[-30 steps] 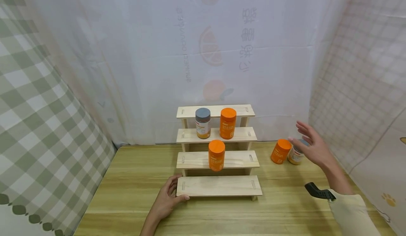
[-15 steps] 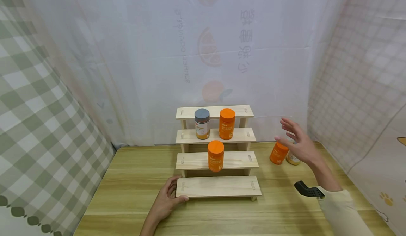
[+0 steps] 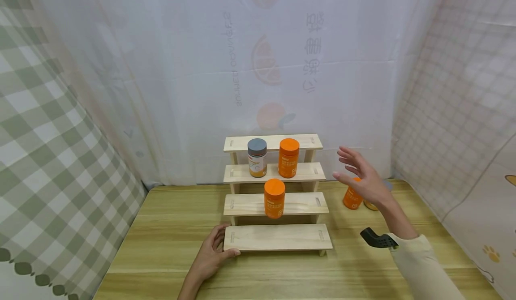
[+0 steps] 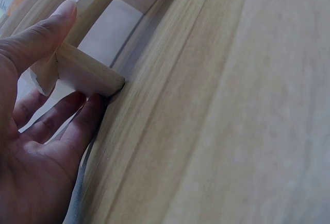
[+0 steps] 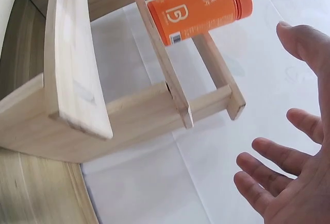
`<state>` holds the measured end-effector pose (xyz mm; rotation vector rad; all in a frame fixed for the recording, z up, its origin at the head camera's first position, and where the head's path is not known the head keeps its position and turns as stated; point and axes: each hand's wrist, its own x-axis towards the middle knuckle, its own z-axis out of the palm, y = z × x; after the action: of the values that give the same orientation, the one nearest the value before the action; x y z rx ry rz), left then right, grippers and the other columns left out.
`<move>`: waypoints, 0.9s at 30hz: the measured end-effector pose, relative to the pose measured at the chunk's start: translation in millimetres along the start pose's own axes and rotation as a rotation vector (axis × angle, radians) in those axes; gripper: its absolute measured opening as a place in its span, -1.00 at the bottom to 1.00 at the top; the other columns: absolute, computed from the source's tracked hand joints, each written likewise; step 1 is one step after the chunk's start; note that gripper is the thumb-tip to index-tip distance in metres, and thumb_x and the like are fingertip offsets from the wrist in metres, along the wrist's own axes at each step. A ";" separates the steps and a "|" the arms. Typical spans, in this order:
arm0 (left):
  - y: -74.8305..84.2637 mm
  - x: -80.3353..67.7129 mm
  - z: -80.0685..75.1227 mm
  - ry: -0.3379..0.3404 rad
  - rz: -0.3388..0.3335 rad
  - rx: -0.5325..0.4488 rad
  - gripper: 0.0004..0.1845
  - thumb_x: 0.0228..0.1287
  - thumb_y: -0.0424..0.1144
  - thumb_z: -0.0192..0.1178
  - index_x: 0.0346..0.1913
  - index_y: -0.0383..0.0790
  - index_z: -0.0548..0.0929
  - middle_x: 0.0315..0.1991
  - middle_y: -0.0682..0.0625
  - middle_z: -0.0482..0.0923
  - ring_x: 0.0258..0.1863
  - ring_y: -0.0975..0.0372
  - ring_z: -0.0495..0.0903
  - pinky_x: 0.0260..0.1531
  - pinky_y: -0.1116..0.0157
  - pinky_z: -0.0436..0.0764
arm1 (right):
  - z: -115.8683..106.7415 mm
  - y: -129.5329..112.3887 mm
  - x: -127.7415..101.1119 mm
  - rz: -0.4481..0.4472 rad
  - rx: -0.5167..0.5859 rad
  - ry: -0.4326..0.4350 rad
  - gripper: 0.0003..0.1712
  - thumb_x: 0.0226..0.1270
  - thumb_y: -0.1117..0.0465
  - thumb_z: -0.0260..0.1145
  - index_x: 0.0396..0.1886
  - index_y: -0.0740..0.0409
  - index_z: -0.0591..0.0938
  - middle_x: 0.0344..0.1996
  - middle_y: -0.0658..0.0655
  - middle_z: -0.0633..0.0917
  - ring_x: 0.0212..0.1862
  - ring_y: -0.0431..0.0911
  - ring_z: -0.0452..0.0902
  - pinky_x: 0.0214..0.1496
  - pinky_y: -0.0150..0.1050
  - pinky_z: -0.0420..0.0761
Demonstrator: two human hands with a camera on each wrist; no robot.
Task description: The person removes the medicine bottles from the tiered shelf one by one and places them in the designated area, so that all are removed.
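Two hands at a stepped wooden rack.
The left hand [image 3: 212,255] grips the left end of the rack's [image 3: 278,237] lowest step, thumb on top, fingers beneath. The right hand [image 3: 363,179] hovers with fingers spread, holding nothing, just right of the upper steps; an orange bottle [image 3: 351,197] stands on the table [image 3: 161,242] directly behind it, partly hidden.

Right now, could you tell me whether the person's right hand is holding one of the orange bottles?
No, the right hand is open with fingers spread in the air, beside the stepped wooden rack and holding nothing.
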<state>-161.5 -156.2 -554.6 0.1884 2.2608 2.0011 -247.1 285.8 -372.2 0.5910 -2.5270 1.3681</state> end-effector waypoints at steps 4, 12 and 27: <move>0.6 0.2 0.5 0.008 -0.009 0.009 -0.13 0.07 -0.27 0.59 0.44 -0.10 0.37 0.32 -0.20 0.49 0.32 0.08 0.49 0.21 0.36 0.57 | 7.4 -4.8 5.6 -0.008 0.011 -0.009 -0.11 0.44 0.21 0.38 0.64 -0.15 0.16 0.53 0.24 0.34 0.48 0.22 0.30 0.33 -0.64 0.31; 1.4 -0.2 0.3 0.023 -0.020 0.033 -0.13 0.05 -0.25 0.60 0.43 -0.06 0.39 0.31 -0.15 0.51 0.35 0.07 0.48 0.34 0.34 0.46 | 18.8 -12.4 18.9 -0.041 0.023 -0.041 -0.12 0.44 0.22 0.38 0.63 -0.16 0.17 0.48 0.26 0.41 0.44 0.18 0.39 0.41 -0.43 0.42; 0.1 1.7 0.3 0.030 -0.036 0.007 -0.13 0.02 -0.29 0.61 0.41 -0.04 0.41 0.30 -0.13 0.52 0.33 0.10 0.49 0.18 0.52 0.50 | 45.4 -23.7 41.8 -0.040 0.127 -0.129 -0.13 0.47 0.19 0.35 0.64 -0.03 0.14 0.47 0.31 0.42 0.44 0.31 0.36 0.51 0.29 0.28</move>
<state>-163.1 -155.5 -554.5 0.1184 2.2718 1.9917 -273.8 225.9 -364.0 0.7731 -2.5246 1.5317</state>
